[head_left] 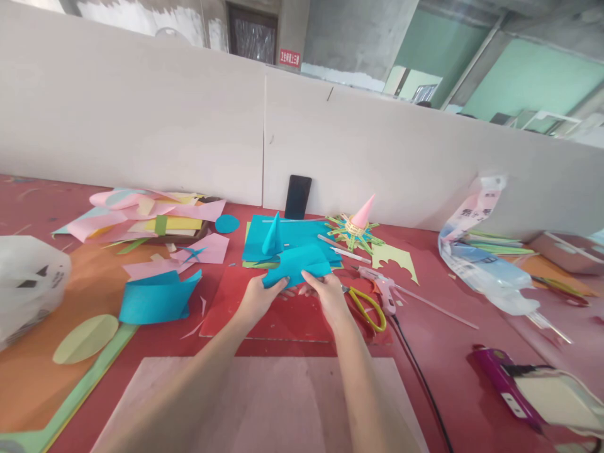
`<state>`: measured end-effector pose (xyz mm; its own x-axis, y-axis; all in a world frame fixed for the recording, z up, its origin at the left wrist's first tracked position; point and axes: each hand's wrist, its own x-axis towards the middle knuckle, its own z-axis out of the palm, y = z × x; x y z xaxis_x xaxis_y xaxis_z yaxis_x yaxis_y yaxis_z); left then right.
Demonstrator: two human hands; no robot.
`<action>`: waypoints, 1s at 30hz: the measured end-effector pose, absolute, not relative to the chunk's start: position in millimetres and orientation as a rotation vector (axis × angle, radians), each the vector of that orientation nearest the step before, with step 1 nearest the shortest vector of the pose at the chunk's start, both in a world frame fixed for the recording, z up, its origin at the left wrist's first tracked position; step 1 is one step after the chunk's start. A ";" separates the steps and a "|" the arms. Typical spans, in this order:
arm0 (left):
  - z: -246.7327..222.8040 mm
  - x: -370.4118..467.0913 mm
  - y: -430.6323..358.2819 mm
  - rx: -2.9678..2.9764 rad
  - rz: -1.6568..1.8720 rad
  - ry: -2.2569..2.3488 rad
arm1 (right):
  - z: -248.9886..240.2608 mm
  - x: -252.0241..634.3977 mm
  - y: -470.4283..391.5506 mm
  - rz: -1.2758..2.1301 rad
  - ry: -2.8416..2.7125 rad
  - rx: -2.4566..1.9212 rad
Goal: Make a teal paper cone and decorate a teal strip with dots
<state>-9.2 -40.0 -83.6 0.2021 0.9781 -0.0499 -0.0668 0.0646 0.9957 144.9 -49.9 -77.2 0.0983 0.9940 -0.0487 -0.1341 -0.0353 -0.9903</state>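
Note:
Between both hands I hold a piece of blue paper above a red board. My left hand pinches its left end, thumb on top. At the right end my right hand grips it the same way. Just behind stands a blue paper cone on a stack of blue sheets. Yellow-handled scissors lie right of my right hand, partly hidden. Beside them rests a pink glue gun. Farther back is a pink cone on a woven ring with green and blue spokes.
Paper scraps fill a tray at the left, near a curled blue strip and a white plastic bag. A phone leans on the partition. At right lie a plastic bag and a purple power strip; the glue gun's cord runs forward.

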 end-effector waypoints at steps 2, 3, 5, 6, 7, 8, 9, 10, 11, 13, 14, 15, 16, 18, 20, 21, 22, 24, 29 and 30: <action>-83.4 -9.5 -39.6 1.191 1.049 1.003 | -78.5 145.3 -49.2 1.223 -1.005 -1.187; -83.5 -9.7 -39.5 1.181 1.048 0.986 | -79.2 145.9 -48.8 1.225 -0.994 -1.182; -83.7 -10.1 -39.6 1.157 1.042 0.960 | -80.4 148.1 -48.2 1.242 -0.954 -1.138; -83.8 -10.4 -39.7 1.145 1.036 0.948 | -80.8 149.4 -48.1 1.253 -0.928 -1.104; -83.9 -10.7 -39.8 1.132 1.029 0.939 | -80.9 150.7 -48.1 1.264 -0.900 -1.068; -83.9 -11.1 -40.0 1.118 1.021 0.932 | -81.0 151.9 -48.2 1.272 -0.876 -1.037; -83.8 -11.4 -40.1 1.105 1.014 0.925 | -80.9 152.9 -48.4 1.275 -0.860 -1.018; -83.6 -11.7 -40.2 1.094 1.007 0.922 | -80.7 153.6 -48.7 1.273 -0.855 -1.013; -83.4 -12.0 -40.3 1.085 1.004 0.921 | -80.5 154.0 -49.0 1.269 -0.857 -1.015; -83.4 -12.5 -40.2 1.074 1.001 0.921 | -79.8 154.5 -49.5 1.268 -0.878 -1.024; -83.7 -12.8 -39.9 1.070 1.001 0.919 | -79.4 154.7 -49.8 1.275 -0.892 -1.022; -84.4 -13.1 -39.5 1.064 1.005 0.916 | -78.9 155.1 -50.2 1.286 -0.904 -1.014; -85.2 -13.5 -39.0 1.055 1.010 0.915 | -78.5 155.5 -50.5 1.300 -0.911 -1.001; -87.4 -14.4 -37.7 1.030 1.031 0.907 | -77.7 156.7 -51.0 1.315 -0.913 -0.971; -89.2 -15.3 -36.3 1.011 1.048 0.901 | -77.3 158.0 -51.3 1.308 -0.908 -0.963; -89.6 -15.7 -35.9 1.007 1.052 0.897 | -77.2 158.6 -51.4 1.300 -0.907 -0.968; -89.6 -15.9 -35.7 1.007 1.051 0.893 | -77.1 159.0 -51.4 1.292 -0.908 -0.975; -88.6 -15.8 -36.0 1.014 1.044 0.884 | -77.2 159.3 -51.2 1.283 -0.905 -0.991; -84.0 -14.2 -38.4 1.037 1.032 0.908 | -78.2 158.3 -49.1 1.252 -0.842 -1.056; -83.7 -13.9 -38.6 1.042 1.029 0.914 | -78.5 158.2 -48.6 1.242 -0.829 -1.067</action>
<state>-13.9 -38.6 -83.7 0.2660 0.9580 -0.1075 -0.2194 0.1688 0.9609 158.2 -48.6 -78.5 0.1654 0.9844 -0.0603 -0.3222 -0.0039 -0.9467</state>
